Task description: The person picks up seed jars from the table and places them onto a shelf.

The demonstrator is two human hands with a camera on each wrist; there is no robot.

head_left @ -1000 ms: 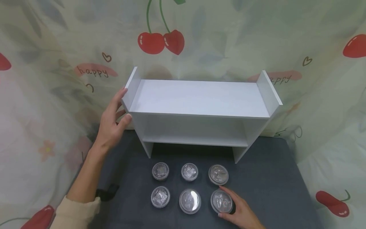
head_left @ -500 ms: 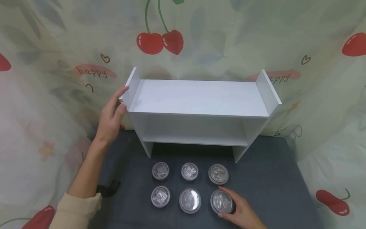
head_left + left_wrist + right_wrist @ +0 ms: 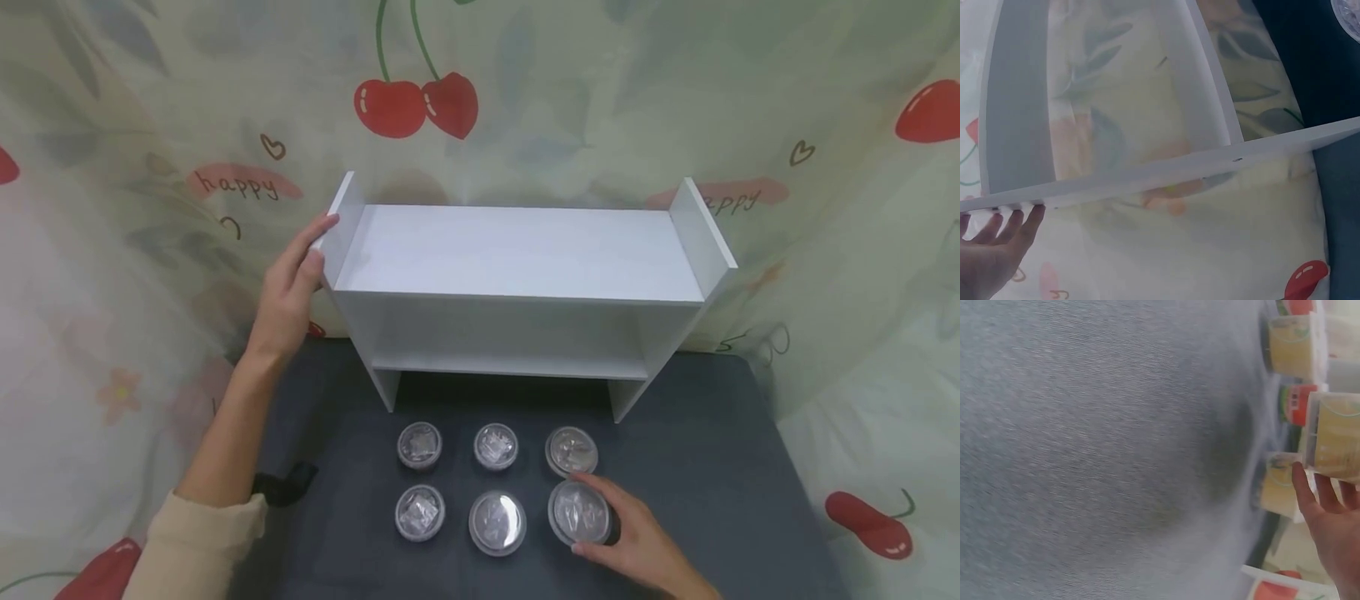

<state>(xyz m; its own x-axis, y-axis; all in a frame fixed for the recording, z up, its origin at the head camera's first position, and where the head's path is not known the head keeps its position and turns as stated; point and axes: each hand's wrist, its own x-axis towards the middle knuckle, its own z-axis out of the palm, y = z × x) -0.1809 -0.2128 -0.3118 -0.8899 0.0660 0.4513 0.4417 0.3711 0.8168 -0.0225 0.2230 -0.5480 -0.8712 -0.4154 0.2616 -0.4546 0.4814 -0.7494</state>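
A white two-tier shelf stands at the back of the dark table. My left hand holds its left side panel near the top, thumb at the front edge; in the left wrist view the fingertips touch the panel's outer face. My right hand grips a round plastic cup with a clear lid, thumb and fingers around its side. From the right wrist, this cup shows a yellowish body and hangs above the table. The other lidded cups, such as the one behind it, stand in two rows before the shelf.
The dark cloth-covered table extends to both sides of the cups. A patterned curtain hangs close behind the shelf and along both sides. A black strap-like object lies by the left forearm.
My right hand has lifted the front-right cup slightly off the table. My left hand has slid up along the shelf's side panel, its thumb now higher. The other cups stay put.
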